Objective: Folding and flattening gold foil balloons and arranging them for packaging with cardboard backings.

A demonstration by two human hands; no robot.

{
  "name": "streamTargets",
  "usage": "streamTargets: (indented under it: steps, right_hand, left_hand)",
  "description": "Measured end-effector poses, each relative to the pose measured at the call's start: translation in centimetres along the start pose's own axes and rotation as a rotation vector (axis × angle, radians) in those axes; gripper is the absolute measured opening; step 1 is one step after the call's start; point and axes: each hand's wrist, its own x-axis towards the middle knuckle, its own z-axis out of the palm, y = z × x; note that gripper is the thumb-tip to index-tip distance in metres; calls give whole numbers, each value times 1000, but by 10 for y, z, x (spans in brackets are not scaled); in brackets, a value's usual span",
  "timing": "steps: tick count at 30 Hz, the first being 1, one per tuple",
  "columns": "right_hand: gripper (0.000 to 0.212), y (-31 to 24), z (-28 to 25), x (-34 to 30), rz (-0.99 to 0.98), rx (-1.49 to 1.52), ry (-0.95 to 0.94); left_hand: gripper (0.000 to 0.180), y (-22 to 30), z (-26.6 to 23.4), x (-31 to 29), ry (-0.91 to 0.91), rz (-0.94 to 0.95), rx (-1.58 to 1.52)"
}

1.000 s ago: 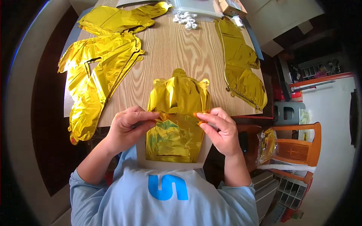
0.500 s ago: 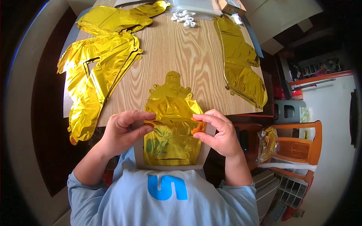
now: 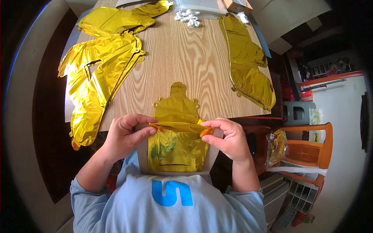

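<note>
A flat gold foil balloon (image 3: 176,145) lies half on the table's near edge and half on a pale board (image 3: 143,163) against my shirt. Its narrow rounded end points away from me, with small tabs at both sides. My left hand (image 3: 132,130) pinches its left edge between thumb and fingers. On the opposite edge, my right hand (image 3: 226,138) has the same pinch, where orange foil shows beside the fingertips. Between the two hands a raised fold runs straight across the foil.
Larger gold foil balloons (image 3: 105,70) spread over the table's left side, one hanging past its edge. Another gold foil piece (image 3: 248,66) lies at the right. Small white rings (image 3: 187,17) and a cardboard box (image 3: 237,6) sit at the back. A wooden chair (image 3: 307,151) stands right.
The loose foil between my hands has been drawn into a tight crosswise fold. The balloon's far end has slid slightly toward me, and both hands keep their pinch.
</note>
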Motion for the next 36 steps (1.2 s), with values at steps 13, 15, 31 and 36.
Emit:
streamTargets:
  steps: [13, 15, 31, 36]
  right_hand:
    - [12, -45, -17, -9, -142, -74, -138]
    - [13, -61, -18, -14, -188, -11, -185]
    - [17, 44, -44, 161, 554, -134, -276]
    - [20, 44, -41, 169, 461, -436, -263]
  left_hand:
    - [20, 41, -16, -18, -123, 225, 260]
    - [21, 51, -17, -25, -134, 300, 238]
    - [41, 6, -26, 122, 144, -15, 1249]
    - [68, 0, 17, 116, 105, 620, 1197]
